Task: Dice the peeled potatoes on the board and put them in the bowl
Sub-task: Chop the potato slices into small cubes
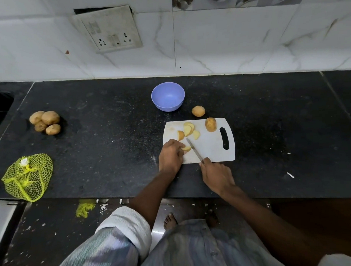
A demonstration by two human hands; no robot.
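A white cutting board (211, 149) lies on the black counter. Several potato slices (189, 130) rest near its far left part, and a potato half (210, 124) stands at its far right. My left hand (170, 156) presses a potato piece (186, 148) onto the board's near left edge. My right hand (216, 176) grips a knife (194, 151) whose blade lies right beside that piece. The blue bowl (168, 96) sits beyond the board and holds nothing. A whole potato (198, 111) lies on the counter between bowl and board.
Several unpeeled potatoes (45, 122) are piled at the far left of the counter. A yellow net bag (28, 176) lies at the near left edge. A wall socket plate (109, 29) hangs on the tiled wall behind. A dark sink edge (0, 107) shows at far left.
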